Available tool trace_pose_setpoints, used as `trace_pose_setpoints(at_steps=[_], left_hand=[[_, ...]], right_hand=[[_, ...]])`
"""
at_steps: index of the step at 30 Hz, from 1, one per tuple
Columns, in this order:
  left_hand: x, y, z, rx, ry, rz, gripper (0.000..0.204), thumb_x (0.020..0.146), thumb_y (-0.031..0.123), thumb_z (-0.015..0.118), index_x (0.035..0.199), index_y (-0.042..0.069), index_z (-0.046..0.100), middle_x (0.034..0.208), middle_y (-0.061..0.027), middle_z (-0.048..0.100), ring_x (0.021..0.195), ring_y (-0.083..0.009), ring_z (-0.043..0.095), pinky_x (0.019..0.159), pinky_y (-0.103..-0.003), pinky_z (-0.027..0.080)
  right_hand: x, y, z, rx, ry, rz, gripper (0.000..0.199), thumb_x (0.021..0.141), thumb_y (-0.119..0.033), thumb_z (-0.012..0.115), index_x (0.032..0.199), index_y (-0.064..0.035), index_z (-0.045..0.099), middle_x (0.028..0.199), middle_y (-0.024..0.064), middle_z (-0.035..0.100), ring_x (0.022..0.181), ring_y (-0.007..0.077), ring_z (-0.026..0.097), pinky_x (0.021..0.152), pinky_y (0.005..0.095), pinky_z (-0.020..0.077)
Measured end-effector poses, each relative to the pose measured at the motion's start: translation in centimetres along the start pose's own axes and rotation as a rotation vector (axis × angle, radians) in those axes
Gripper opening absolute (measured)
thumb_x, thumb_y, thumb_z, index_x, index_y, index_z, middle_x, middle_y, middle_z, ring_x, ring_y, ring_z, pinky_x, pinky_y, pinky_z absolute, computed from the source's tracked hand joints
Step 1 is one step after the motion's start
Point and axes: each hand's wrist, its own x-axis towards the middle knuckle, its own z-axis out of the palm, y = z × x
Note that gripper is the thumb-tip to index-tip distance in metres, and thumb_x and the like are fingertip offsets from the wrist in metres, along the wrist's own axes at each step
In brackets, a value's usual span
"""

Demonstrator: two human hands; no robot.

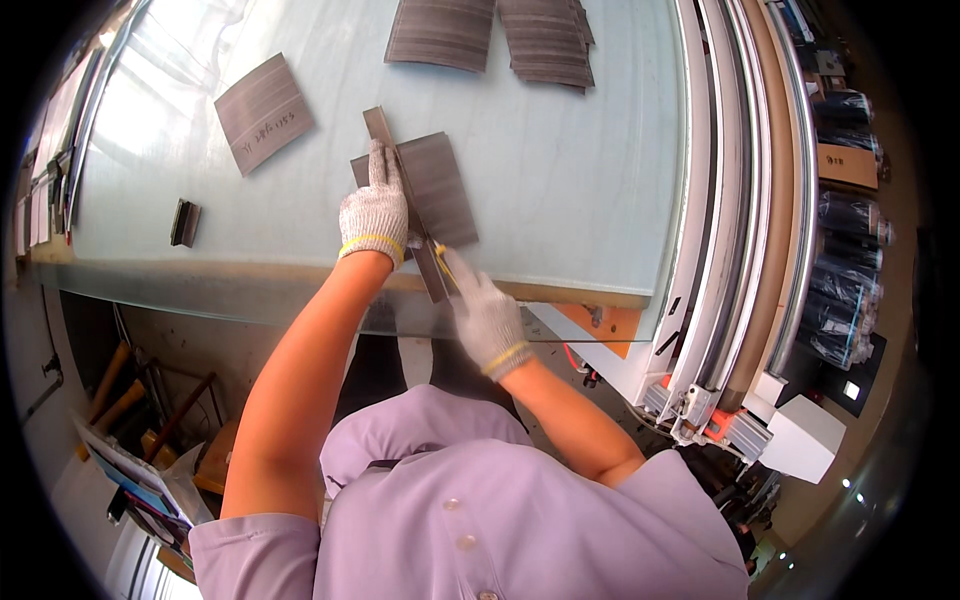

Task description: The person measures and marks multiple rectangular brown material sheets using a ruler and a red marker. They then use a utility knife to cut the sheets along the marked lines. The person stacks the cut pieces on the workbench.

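Observation:
On the glass-topped table lies a dark grey-brown streaked sheet (440,185), with a narrow metal straightedge (376,124) laid slantwise across it. My left hand (374,212), in a knitted white glove with a yellow cuff line, presses the straightedge down. Two of its fingers stretch side by side along the strip; the others are partly hidden. Close to the strip's near end, my right hand (487,320), gloved alike and slightly blurred, is closed on a slim yellow cutter knife (444,264). The knife's tip is by the straightedge's right side; its blade is too blurred to make out.
Two stacks of similar sheets, a left stack (440,35) and a right stack (546,42), lie at the far side. A loose sheet with handwriting (263,115) and a small dark angled piece (185,222) are on the left. Long rails (745,200) border the table's right.

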Motion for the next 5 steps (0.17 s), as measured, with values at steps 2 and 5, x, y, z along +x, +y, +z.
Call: trace_pose_setpoints(at_steps=[2,5], left_hand=[[0.0,0.1,-0.3,0.015,-0.027,0.003,0.141,0.060,0.035,0.100,0.164,-0.001,0.012,0.173,-0.0199,0.006,0.105,-0.0321,0.074,0.088,-0.041,0.061],[0.1,0.0,-0.2,0.012,-0.025,0.004,0.140,0.061,0.035,0.100,0.164,0.000,0.012,0.173,-0.0196,0.006,0.105,-0.0321,0.074,0.088,-0.042,0.061]], right_hand=[[-2.5,1.2,0.7,-0.003,0.004,-0.016,0.071,0.094,-0.009,0.063,0.159,-0.0189,0.036,0.108,0.0197,0.063,0.087,0.0422,0.069,0.073,0.0518,0.0564],[-3.9,2.1,0.2,-0.015,-0.005,-0.059,0.075,0.091,-0.010,0.066,0.160,-0.0180,0.035,0.113,0.0189,0.063,0.086,0.0438,0.068,0.076,0.0494,0.0572]])
